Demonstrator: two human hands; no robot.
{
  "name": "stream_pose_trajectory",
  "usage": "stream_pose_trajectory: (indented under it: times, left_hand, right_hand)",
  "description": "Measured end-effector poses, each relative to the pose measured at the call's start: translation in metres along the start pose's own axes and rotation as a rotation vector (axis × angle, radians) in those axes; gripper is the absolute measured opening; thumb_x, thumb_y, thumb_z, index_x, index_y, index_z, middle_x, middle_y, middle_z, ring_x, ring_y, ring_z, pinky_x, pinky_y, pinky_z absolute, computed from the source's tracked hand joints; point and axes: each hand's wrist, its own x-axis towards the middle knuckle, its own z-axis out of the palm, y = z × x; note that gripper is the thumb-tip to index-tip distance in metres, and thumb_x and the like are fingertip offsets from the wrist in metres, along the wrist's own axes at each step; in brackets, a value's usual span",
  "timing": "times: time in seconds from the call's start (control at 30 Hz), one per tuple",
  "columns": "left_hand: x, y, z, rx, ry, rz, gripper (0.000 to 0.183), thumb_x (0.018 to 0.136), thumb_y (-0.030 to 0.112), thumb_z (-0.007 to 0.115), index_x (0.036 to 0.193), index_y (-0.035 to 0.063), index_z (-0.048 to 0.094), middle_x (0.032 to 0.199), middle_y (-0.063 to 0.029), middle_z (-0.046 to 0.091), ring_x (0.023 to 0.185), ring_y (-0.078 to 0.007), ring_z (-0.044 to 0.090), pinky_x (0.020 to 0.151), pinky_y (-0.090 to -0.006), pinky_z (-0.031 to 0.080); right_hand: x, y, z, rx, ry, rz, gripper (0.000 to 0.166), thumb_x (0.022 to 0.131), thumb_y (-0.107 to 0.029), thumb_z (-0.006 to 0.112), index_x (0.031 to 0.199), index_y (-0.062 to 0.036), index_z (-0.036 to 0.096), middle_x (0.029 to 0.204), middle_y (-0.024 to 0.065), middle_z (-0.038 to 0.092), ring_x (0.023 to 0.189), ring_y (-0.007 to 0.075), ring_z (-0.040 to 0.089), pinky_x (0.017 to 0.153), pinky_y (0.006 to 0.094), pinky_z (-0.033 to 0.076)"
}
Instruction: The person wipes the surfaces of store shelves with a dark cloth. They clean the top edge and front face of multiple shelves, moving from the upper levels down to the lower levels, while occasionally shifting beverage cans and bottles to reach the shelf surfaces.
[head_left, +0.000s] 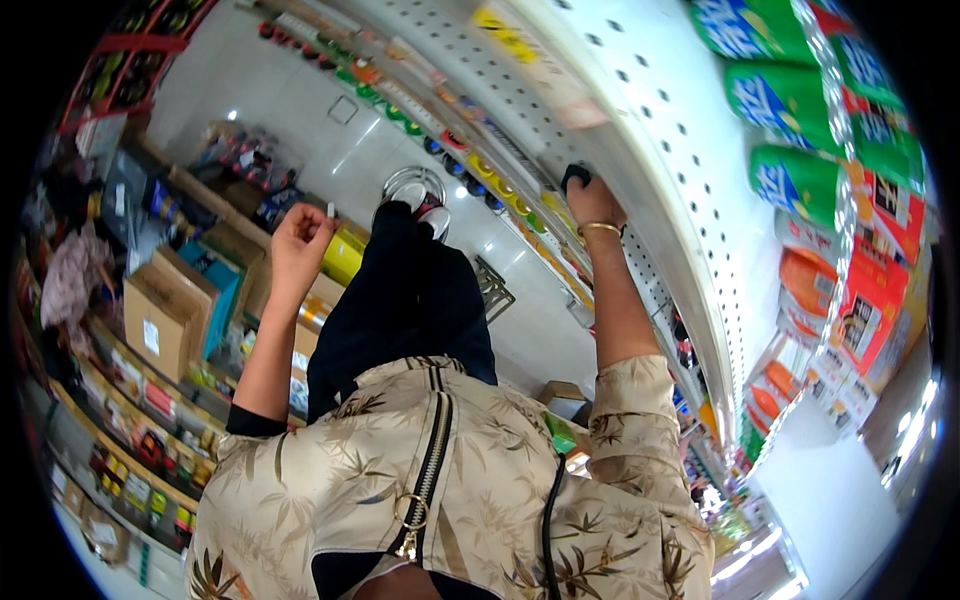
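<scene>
My left hand (298, 244) is raised on the left, its thumb and fingertips pinching a small white piece (331, 210) too small to identify. On the right, my right hand (592, 201), with a gold bangle (600, 227) at the wrist, reaches to a white perforated metal shelf (517, 82). Its fingers are closed around a small black object (576, 177), which the hand partly hides. Just in front of that wrist runs the pale front edge of a higher shelf (660, 157).
Green packs (784, 105) and red-orange packs (870, 315) stand on the upper right shelf. Bottles with coloured caps (480, 176) line lower shelves. Cardboard boxes (161, 315) crowd the left side. By my shoes is a round chrome-rimmed object (409, 174); a dark folding frame (493, 289) is nearby.
</scene>
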Motion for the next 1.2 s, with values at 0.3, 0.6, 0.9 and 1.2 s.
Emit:
stream_pose_trajectory:
  times: [0.3, 0.6, 0.9, 1.2]
  left_hand:
    - [-0.002, -0.021, -0.013, -0.069, 0.091, -0.064, 0.006, 0.085, 0.002, 0.056, 0.083, 0.0021, 0.051, 0.078, -0.0018, 0.06, 0.068, -0.0044, 0.054, 0.062, -0.017, 0.041]
    - [0.015, -0.034, -0.006, -0.212, 0.103, -0.039, 0.004, 0.084, 0.001, 0.056, 0.083, 0.0018, 0.052, 0.08, -0.0031, 0.061, 0.07, -0.0046, 0.054, 0.065, -0.018, 0.043]
    - [0.024, -0.067, -0.018, -0.26, 0.143, -0.045, 0.005, 0.085, 0.002, 0.056, 0.084, 0.0027, 0.052, 0.08, -0.002, 0.061, 0.067, -0.0034, 0.052, 0.064, -0.0175, 0.042]
    - [0.037, -0.105, -0.01, -0.376, 0.197, -0.13, 0.004, 0.086, 0.002, 0.054, 0.084, 0.0023, 0.052, 0.08, -0.0046, 0.062, 0.06, -0.0034, 0.051, 0.054, -0.0176, 0.042]
  right_hand:
    - [0.065, -0.091, 0.06, -0.237, 0.238, -0.24, 0.043, 0.077, -0.04, 0.047, 0.09, -0.0022, 0.064, 0.087, 0.0211, 0.065, 0.082, 0.0388, 0.062, 0.075, 0.0466, 0.049]
    - [0.001, -0.024, 0.012, 0.112, 0.458, -0.477, 0.04, 0.078, -0.025, 0.057, 0.109, -0.0003, 0.055, 0.101, 0.0222, 0.059, 0.092, 0.0402, 0.056, 0.081, 0.0455, 0.045]
    - [-0.072, 0.175, -0.005, -0.245, -0.183, 0.228, 0.048, 0.083, -0.037, 0.045, 0.115, -0.0027, 0.053, 0.106, 0.0269, 0.057, 0.097, 0.0428, 0.054, 0.084, 0.0475, 0.043]
    - [0.018, 0.001, 0.023, -0.275, -0.068, -0.09, 0.036, 0.079, -0.033, 0.047, 0.09, -0.0013, 0.062, 0.086, 0.0247, 0.062, 0.081, 0.0431, 0.057, 0.074, 0.048, 0.045]
